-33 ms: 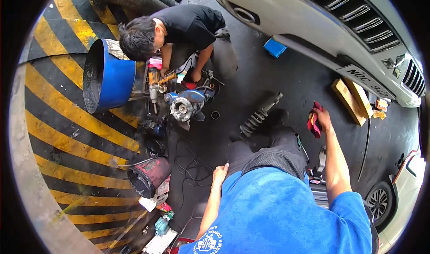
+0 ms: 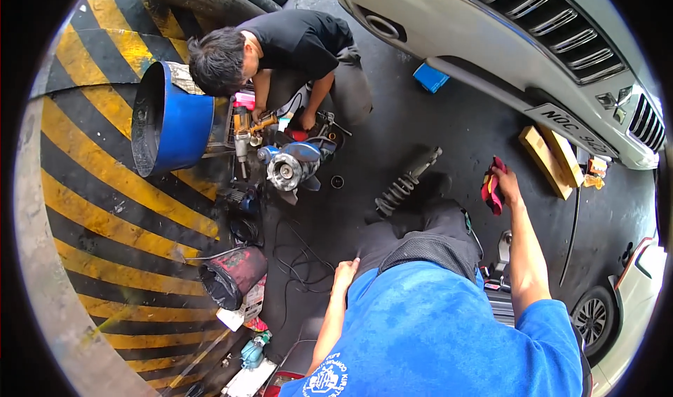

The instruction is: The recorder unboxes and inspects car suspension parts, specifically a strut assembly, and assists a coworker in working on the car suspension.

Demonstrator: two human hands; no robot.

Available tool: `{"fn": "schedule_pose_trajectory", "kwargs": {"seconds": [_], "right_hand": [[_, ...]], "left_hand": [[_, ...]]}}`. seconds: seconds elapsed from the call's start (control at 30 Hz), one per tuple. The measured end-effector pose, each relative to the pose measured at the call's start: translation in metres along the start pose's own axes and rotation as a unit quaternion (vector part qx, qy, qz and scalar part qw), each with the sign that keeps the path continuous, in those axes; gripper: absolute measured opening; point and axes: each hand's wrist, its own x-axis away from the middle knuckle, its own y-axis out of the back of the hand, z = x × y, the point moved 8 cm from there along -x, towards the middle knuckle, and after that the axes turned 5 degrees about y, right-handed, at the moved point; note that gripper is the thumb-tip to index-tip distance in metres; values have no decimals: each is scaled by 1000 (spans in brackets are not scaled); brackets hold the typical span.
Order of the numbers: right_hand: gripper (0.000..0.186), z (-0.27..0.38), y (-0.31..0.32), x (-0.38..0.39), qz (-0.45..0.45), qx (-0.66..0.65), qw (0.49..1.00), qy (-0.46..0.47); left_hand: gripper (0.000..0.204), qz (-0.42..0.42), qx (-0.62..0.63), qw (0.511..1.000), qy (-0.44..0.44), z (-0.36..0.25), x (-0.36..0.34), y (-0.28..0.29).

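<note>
My right hand (image 2: 510, 187) is closed around a crumpled red cloth (image 2: 493, 190) with dark and yellowish patches, held out to the right of my leg. My left hand (image 2: 344, 274) hangs down beside my left thigh. Its thumb side shows, while most of its fingers are hidden. On the dark floor in front of my feet lies a shock absorber with a coil spring (image 2: 406, 185), apart from both hands.
Ahead on the left, a co-worker (image 2: 298, 46) crouches over a blue-and-silver machine (image 2: 289, 167) and a yellow power tool (image 2: 242, 134). Nearby are a blue drum (image 2: 184, 127), a bin (image 2: 238, 274) and loose cables (image 2: 301, 264). A car (image 2: 477, 39) and wooden blocks (image 2: 547, 162) are right.
</note>
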Motion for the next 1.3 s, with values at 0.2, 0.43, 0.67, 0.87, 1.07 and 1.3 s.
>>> {"fn": "schedule_pose_trajectory", "kwargs": {"seconds": [0.2,0.43,0.67,0.87,1.07,1.3], "right_hand": [[33,16,-4,11,38,39,998,35],[40,-20,-25,-10,131,157,978,38],[41,28,-22,-93,281,359,877,154],[38,86,-11,-146,261,355,874,204],[34,94,-45,-149,387,366,817,220],[65,242,-51,-14,473,206,836,188]], "left_hand": [[56,63,152,984,-63,6,30,-49],[59,-23,201,979,7,-29,35,-68],[66,-129,251,958,56,-94,65,-170],[73,-98,326,928,152,-126,101,-251],[72,-102,380,898,196,-167,127,-280],[34,-227,568,785,100,-179,172,-212]]}}
